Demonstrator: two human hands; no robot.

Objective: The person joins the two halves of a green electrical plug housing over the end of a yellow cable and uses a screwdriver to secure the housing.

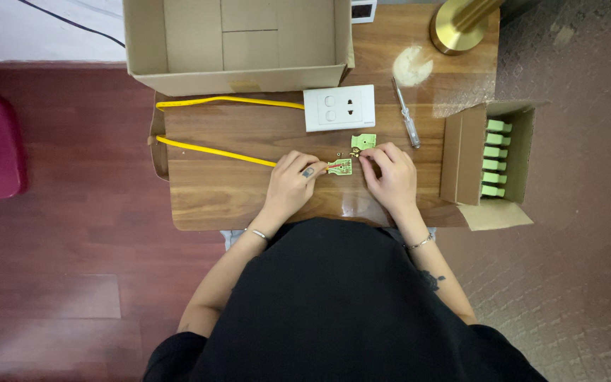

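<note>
Fingers of both our hands meet over a small pale green connector half (339, 167) lying on the wooden tabletop (249, 191) just in front of us. Our left hand (293, 180) pins it at its left end, where a yellow cable (213, 151) enters it. Our right hand (390, 173) pinches at its right edge, fingertips drawn together; what they grip is too small to tell. A second green half (363, 141) lies just beyond, flat and apart.

Farther off sits a white rectangular wall socket plate (339, 107), smooth plastic, with the cable's other run passing to its left. To its right lies a slim screwdriver (406, 113) with a clear handle.

At the right edge of the table a small brown cardboard carton (461, 152) lies open on its side, with a column of pale green connectors (495, 157) inside. At the far edge stands a large open corrugated box (242, 71), plain brown. A round brass lamp base (454, 28) stands at the far right corner.

We see glossy, grained wood on the table, dark red floorboards (58, 247) to the left and a grey textured carpet (581, 212) to the right.
</note>
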